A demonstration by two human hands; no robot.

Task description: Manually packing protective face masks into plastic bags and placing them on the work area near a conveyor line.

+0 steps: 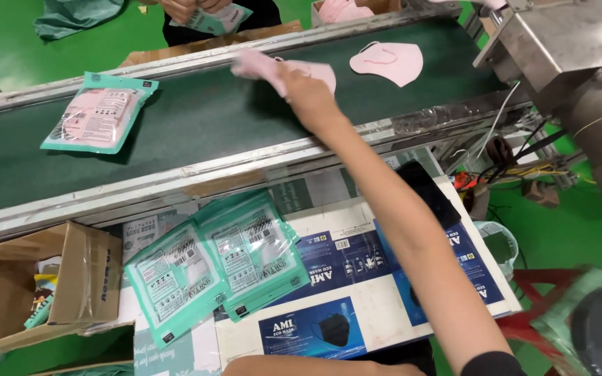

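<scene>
Pink face mask [315, 72], flat on green conveyor belt [210, 111]

Blurred in motion over the conveyor belt [196, 118]: right hand [299, 85] and the pink mask [263, 66] it grips, fingers indistinct. Cut off by the bottom edge: left forearm [301, 365], hand out of frame. Cropped at the top edge: a co-worker's hands [188, 7] on a teal packet [217, 19]; partly hidden behind the right arm, a dark flat object [430, 191] on the printed cartons [357, 278].
</scene>
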